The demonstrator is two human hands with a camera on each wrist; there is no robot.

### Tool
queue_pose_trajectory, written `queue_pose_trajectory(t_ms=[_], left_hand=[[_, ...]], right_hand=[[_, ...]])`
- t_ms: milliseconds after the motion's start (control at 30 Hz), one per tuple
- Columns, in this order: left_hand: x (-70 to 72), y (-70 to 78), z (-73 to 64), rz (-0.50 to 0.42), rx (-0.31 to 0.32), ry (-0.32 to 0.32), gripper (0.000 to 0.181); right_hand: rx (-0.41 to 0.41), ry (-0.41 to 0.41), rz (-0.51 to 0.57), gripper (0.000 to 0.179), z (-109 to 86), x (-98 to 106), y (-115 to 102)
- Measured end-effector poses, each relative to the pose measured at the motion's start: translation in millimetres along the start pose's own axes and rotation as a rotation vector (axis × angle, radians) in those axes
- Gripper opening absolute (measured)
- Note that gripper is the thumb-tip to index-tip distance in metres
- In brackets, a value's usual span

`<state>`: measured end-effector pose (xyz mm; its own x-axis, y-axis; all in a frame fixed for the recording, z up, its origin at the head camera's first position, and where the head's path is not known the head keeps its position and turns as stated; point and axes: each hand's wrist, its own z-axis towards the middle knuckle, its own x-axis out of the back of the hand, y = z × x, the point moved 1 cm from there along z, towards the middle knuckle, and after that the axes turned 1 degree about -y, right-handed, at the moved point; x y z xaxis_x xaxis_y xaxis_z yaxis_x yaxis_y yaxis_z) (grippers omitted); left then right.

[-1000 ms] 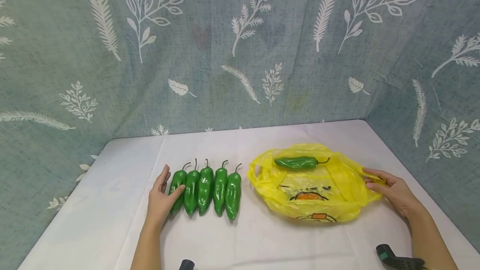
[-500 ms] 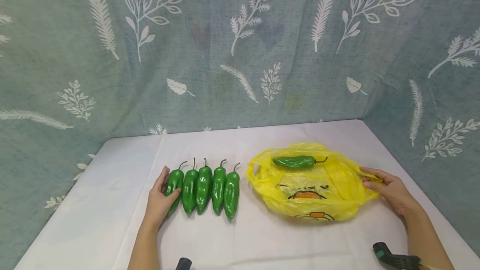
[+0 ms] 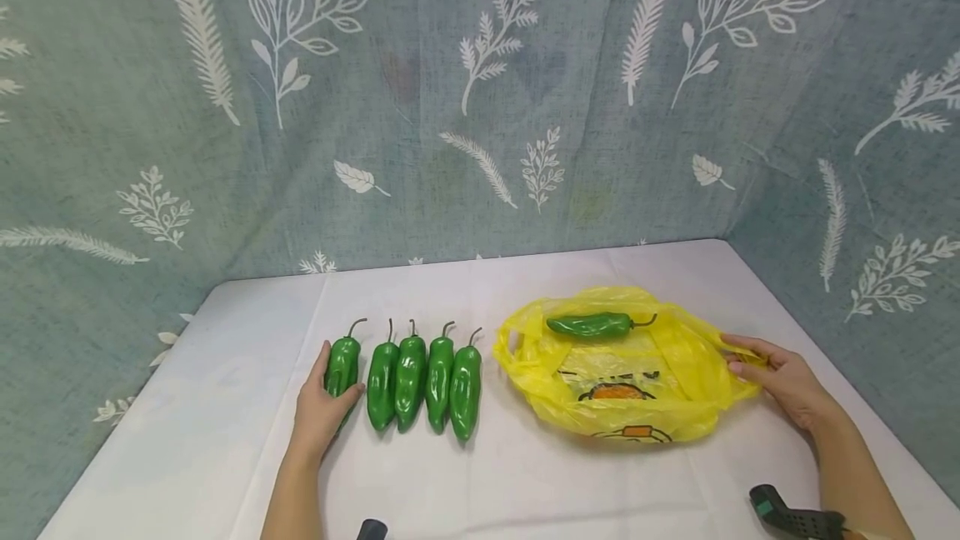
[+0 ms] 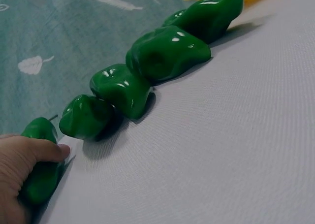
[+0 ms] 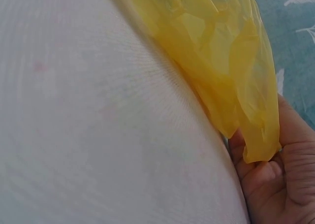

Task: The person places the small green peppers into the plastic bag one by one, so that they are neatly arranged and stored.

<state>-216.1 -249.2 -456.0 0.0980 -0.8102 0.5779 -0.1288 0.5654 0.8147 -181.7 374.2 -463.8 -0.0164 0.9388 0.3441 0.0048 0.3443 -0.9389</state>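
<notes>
My left hand (image 3: pixel 321 407) grips the leftmost green chili pepper (image 3: pixel 343 363), thumb across its near side and fingers along its far left. In the left wrist view the thumb lies over that same pepper (image 4: pixel 42 179), a small gap from the others. Several more green peppers (image 3: pixel 410 382) lie side by side in a row, stems pointing away. On the right, my right hand (image 3: pixel 787 386) pinches the handle end of a yellow plastic bag (image 3: pixel 675 419). A single pepper (image 3: pixel 592 325) lies on the bag toward its back. The right wrist view shows the bag's gathered end (image 5: pixel 261 140) at the fingers.
A white cloth (image 3: pixel 570 490) covers the table. Behind and along the sides hangs a grey-green curtain (image 3: pixel 420 215) with white leaf prints. Dark camera mounts (image 3: pixel 795 515) poke in at the bottom edge near the wrists.
My left hand has closed on the leftmost pepper and drawn it slightly left, opening a gap to the row. The right hand and bag stay put.
</notes>
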Motion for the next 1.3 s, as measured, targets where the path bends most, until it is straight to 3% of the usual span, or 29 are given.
queue_pose_trajectory(t_ms=[200,400,633,833,1033,1300], left_hand=[[0.9,-0.4,-1.6,-0.04,-0.015,0.034,0.083],[1.2,-0.5,0.7,-0.065,-0.059,0.135,0.078],[4.4,5.9,-0.6,-0.172,-0.071,0.197,0.079],[8.7,20.9,-5.4,-0.261,-0.069,0.179,0.075],[8.7,35.3,-6.3,-0.244,-0.076,0.123,0.074],[9.3,48.3,-8.5,-0.255,-0.102,0.129,0.073]], right_hand=[[-0.003,-0.003,-0.007,0.046,-0.4,-0.6,-0.4],[0.01,0.0,-0.025,0.047,0.1,-1.2,-2.8],[0.013,0.004,-0.012,0.045,0.0,0.7,-1.3],[0.011,-0.003,0.006,0.044,-0.8,1.7,0.8],[0.009,0.008,-0.006,0.046,-3.2,4.3,2.2],[-0.018,0.003,-0.038,0.051,0.1,1.7,-0.6]])
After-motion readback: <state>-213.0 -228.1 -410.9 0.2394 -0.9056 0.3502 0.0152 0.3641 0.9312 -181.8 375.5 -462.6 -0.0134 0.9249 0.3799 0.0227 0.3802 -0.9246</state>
